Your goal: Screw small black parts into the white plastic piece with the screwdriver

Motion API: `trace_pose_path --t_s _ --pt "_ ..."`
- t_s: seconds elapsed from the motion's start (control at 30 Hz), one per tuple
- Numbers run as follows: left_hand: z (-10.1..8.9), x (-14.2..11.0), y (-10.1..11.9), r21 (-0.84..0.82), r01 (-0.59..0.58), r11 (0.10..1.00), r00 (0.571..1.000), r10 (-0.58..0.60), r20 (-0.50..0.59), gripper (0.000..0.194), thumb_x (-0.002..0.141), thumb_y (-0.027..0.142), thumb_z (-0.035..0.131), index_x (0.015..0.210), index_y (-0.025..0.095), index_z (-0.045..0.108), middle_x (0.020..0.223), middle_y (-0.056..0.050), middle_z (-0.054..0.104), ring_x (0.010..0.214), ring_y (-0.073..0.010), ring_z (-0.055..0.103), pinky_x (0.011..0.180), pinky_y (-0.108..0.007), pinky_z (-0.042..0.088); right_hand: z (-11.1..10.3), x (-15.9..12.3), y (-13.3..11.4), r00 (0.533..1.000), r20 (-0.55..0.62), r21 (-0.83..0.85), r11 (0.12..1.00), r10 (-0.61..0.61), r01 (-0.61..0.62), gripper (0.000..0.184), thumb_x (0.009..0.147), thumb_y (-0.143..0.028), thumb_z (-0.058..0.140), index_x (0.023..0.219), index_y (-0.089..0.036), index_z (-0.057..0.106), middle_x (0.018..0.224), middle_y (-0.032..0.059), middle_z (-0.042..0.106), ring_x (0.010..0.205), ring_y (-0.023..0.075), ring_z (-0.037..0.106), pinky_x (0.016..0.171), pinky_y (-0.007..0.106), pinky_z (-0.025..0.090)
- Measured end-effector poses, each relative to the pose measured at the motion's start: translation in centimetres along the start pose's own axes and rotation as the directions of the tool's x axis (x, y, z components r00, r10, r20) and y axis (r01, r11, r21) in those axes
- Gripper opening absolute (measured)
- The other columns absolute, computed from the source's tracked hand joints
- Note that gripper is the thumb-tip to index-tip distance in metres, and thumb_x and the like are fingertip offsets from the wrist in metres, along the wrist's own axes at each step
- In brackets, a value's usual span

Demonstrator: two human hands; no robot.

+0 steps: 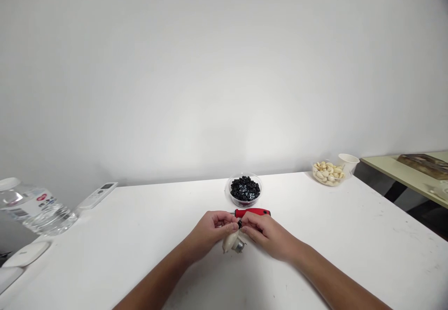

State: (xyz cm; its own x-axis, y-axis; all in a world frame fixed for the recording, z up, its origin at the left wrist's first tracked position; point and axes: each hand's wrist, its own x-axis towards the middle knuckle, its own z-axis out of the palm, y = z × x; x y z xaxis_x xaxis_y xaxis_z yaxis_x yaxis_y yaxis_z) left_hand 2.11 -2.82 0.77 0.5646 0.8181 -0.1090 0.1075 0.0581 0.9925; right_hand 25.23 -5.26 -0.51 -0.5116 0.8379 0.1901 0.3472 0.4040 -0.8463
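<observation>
Both hands meet at the middle of the white table (140, 235). My left hand (215, 229) is closed around a small cream-coloured plastic piece with a metal end (234, 243). My right hand (262, 233) pinches a tiny black part (240, 224) against that piece, fingertips touching those of the left. A red-handled screwdriver (252, 212) lies just behind the hands. Beyond it stands a clear round tub of small black parts (245, 190).
A clear tub of cream-coloured pieces (328, 173) and a white paper cup (348, 163) stand at the back right. At the left lie a plastic water bottle (35, 207), a white remote (98, 194) and a white pad (26, 254). A second table (402, 170) stands to the right.
</observation>
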Motion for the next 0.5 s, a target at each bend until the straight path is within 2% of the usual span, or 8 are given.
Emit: trace_pose_path --t_s 0.2,0.33,0.43,0.5 --pt "-0.1 -0.1 0.2 0.049 0.013 0.999 1.000 -0.014 0.005 0.033 0.089 0.045 0.075 0.095 0.012 0.074 0.081 -0.004 0.066 0.072 -0.0145 0.054 0.067 -0.026 0.039 0.4 0.0 0.5 1.000 -0.008 0.004 1.000 0.011 -0.011 0.018 0.104 -0.032 0.054 0.091 -0.021 0.056 0.076 -0.0035 0.051 0.067 0.0125 0.043 0.059 0.025 0.030" --pt "0.2 -0.1 -0.1 0.071 -0.044 0.996 0.998 0.047 -0.030 0.032 0.092 0.045 0.071 0.092 0.013 0.071 0.082 -0.002 0.062 0.074 -0.0141 0.051 0.068 -0.025 0.038 0.7 0.0 0.8 0.996 -0.086 0.002 0.999 0.038 -0.038 0.028 0.102 -0.037 0.057 0.081 -0.020 0.052 0.068 -0.0049 0.044 0.061 0.0116 0.037 0.055 0.025 0.025" --pt "0.3 0.1 -0.4 0.027 -0.064 0.998 0.996 0.065 -0.061 0.033 0.092 0.046 0.070 0.091 0.014 0.067 0.080 0.000 0.058 0.072 -0.0126 0.048 0.066 -0.024 0.036 -0.1 0.1 0.8 0.985 -0.168 -0.017 0.999 0.026 -0.029 0.034 0.103 -0.042 0.056 0.078 -0.020 0.050 0.066 -0.0048 0.044 0.060 0.0116 0.037 0.055 0.025 0.026" --pt "0.1 0.2 -0.4 0.032 -0.084 0.996 0.993 0.086 -0.081 0.033 0.094 0.047 0.069 0.090 0.014 0.065 0.079 0.001 0.056 0.071 -0.0120 0.047 0.066 -0.023 0.035 -1.3 0.0 0.8 0.975 -0.220 -0.096 0.995 0.008 -0.030 0.033 0.103 -0.042 0.054 0.079 -0.020 0.052 0.065 -0.0046 0.046 0.058 0.0119 0.038 0.056 0.026 0.028"
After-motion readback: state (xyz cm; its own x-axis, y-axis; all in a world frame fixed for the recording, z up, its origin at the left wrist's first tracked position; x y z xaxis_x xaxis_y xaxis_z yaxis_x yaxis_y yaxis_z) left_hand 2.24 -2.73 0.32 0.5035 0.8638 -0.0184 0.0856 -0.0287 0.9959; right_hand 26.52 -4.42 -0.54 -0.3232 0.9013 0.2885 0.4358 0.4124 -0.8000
